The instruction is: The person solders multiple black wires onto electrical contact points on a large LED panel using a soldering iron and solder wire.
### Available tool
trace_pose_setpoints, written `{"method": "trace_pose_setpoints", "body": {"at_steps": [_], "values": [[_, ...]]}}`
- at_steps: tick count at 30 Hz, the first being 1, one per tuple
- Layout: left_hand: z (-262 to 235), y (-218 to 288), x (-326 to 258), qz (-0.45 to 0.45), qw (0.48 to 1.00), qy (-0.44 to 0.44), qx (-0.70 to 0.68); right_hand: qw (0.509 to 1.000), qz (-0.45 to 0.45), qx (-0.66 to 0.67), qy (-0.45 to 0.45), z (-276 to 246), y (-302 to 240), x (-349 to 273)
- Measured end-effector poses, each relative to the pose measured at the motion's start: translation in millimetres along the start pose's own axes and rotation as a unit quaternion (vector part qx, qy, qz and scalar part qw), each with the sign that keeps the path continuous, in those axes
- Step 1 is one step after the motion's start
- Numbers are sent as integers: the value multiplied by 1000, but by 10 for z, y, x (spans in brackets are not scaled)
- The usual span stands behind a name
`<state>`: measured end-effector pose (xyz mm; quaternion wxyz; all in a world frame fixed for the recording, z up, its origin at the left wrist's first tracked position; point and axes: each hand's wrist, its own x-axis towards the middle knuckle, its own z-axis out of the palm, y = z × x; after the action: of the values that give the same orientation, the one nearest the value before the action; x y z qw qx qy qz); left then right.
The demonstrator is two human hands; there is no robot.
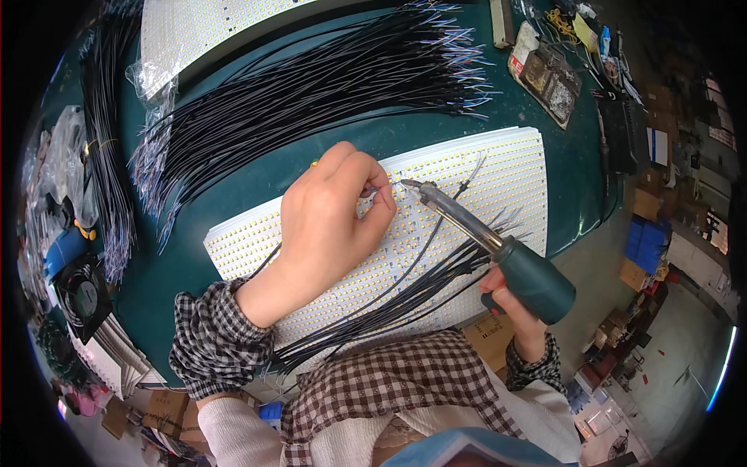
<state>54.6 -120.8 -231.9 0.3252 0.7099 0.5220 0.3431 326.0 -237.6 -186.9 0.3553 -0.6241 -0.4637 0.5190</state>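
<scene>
A stack of white LED circuit boards (513, 167) with rows of small yellow chips lies in front of me. Over it, my left hand (331, 210) is closed in a pinch near the middle of the top board. A thin black cable shows beside that wrist and seems to run into the pinch; the fingers hide most of its end. My right hand (517, 307) grips a soldering iron (537, 280) by its dark green handle. The iron's tip is just right of my left fingertips, at the board. Several loose black cables (389, 300) lie across the board's near side.
Beyond the boards lies a wide bundle of black cables (311, 86) with stripped ends. Another LED board (194, 35) stands behind it. A stained metal tray (548, 82) is at the far right. On the left are a tied cable bundle (105, 171) and a black fan (82, 296).
</scene>
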Motion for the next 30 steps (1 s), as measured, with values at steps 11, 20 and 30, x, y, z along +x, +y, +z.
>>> {"method": "trace_pose_setpoints", "body": {"at_steps": [11, 20, 30], "values": [[-6, 15, 0, -10, 1000, -3, -4, 1000, 3, -1, -2, 12, -36, 4], [-6, 19, 6, -15, 1000, -4, -4, 999, -9, -35, -11, -23, 10, -10], [-14, 18, 5, -14, 1000, -5, -6, 1000, 7, 6, 12, 23, 13, -41]]}}
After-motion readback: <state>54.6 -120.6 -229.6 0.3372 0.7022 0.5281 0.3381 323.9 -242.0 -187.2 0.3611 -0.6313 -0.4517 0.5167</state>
